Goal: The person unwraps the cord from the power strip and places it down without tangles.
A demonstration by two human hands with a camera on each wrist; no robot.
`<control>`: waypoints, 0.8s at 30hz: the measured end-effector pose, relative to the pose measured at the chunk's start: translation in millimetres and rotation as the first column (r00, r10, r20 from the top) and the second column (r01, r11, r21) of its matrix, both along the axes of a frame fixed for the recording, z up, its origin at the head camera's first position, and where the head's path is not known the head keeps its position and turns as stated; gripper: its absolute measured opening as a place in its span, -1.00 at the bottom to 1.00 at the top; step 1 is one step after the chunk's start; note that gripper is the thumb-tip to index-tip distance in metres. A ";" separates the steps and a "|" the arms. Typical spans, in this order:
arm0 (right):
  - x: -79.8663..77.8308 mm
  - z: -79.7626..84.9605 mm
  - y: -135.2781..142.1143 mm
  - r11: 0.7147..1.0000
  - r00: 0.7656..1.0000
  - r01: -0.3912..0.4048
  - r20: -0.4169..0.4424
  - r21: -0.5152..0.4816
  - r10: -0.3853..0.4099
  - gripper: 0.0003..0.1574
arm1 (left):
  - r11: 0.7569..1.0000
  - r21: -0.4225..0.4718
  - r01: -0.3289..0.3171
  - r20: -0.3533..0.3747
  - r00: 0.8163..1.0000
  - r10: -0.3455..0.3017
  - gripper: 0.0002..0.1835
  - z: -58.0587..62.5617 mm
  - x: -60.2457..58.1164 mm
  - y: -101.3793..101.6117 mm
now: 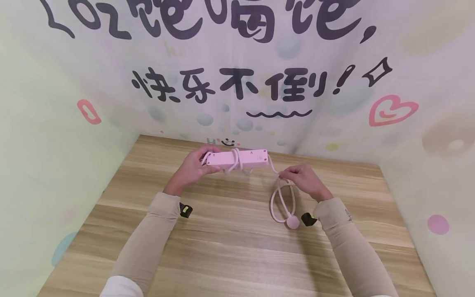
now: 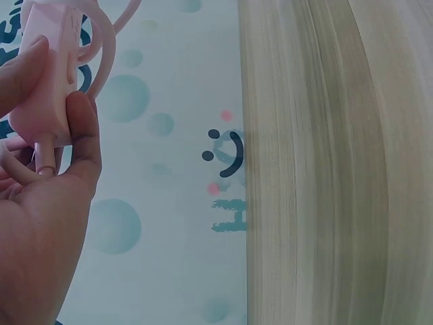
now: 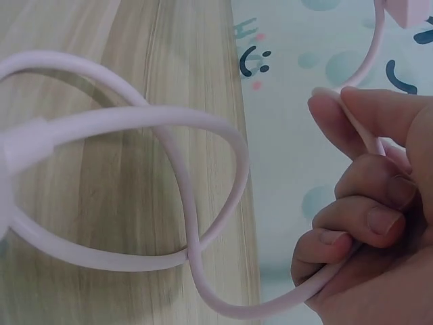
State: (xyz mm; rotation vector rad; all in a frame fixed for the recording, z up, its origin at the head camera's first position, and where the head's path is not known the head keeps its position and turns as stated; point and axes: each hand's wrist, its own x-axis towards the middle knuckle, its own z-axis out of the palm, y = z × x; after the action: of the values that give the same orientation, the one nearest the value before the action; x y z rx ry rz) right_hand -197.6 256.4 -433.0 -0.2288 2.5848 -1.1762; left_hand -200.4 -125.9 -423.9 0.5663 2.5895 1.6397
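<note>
A pink power strip (image 1: 256,157) is held up above the far part of the table, with some of its cord wound around its middle. My left hand (image 1: 193,167) grips the strip's left end, thumb and fingers on its sides, as the left wrist view also shows. Between thumb and index finger, my right hand (image 1: 306,180) pinches the pink cord (image 3: 233,152) to the right of the strip; the other fingers curl over it. Below that hand the cord hangs in a loop, ending in a round plug (image 1: 292,222).
The wood-grain table (image 1: 230,251) meets a printed backdrop (image 1: 208,53) behind the strip. Pale side panels (image 1: 33,136) rise at left and right. Dark wrist-camera parts (image 1: 309,219) sit below each wrist.
</note>
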 end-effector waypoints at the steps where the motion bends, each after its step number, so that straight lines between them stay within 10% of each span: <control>1: -0.5 0.1 0.4 1.000 1.000 0.004 -0.001 -0.001 -0.004 -0.56 | 1.000 0.000 0.001 0.002 1.000 -0.001 -0.49 -0.2 0.1 -0.2; 24: -13.7 16.0 3.4 0.981 0.985 0.170 0.025 -0.094 -0.168 -0.44 | 0.996 -0.046 0.076 -0.005 0.997 -0.076 -0.49 3.9 10.3 0.1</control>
State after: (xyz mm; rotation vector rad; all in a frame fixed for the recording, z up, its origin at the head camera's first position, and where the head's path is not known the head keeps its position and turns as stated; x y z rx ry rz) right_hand -211.3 259.8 -417.0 -0.0186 2.5771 -1.3563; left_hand -190.1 -125.9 -420.0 0.6596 2.5682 1.5552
